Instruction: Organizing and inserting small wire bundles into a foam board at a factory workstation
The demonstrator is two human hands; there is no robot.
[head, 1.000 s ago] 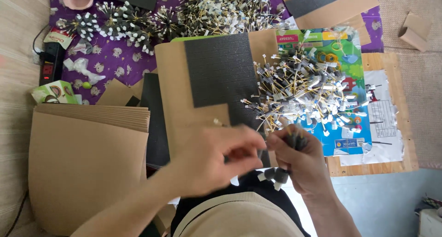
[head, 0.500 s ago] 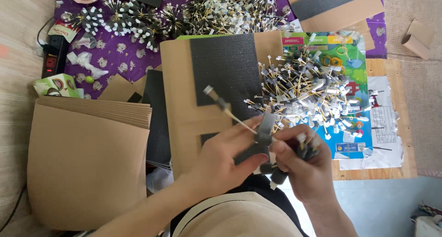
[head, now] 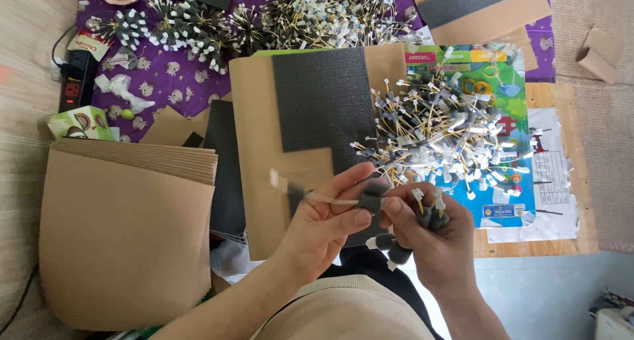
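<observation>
One thin white-tipped wire (head: 310, 195) with a dark foam sleeve (head: 371, 199) sits pinched between both hands above the foam-covered cardboard sheet (head: 264, 148). The left hand (head: 327, 224) grips it; the right hand (head: 432, 238) clasps several finished sleeves. Sliding the sleeve on wants steady fingertips, I judge.

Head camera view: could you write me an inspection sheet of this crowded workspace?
Surface: purple patterned cloth and a wooden board, mostly covered.
Job's things: thin pale wire with white end tabs and small dark grey foam piece, pinched between both hands; tan cardboard sheet carrying a black foam-strip pad; heap of finished foam-wrapped wires.
Clutter: stack of brown cardboard sheets, colourful printed poster, crumpled wrappers.
Fingers: left hand grips the wire; right hand holds several foam-wrapped wires.
Cables: black power strip with its lead.
Surroundings: woven mat.
</observation>
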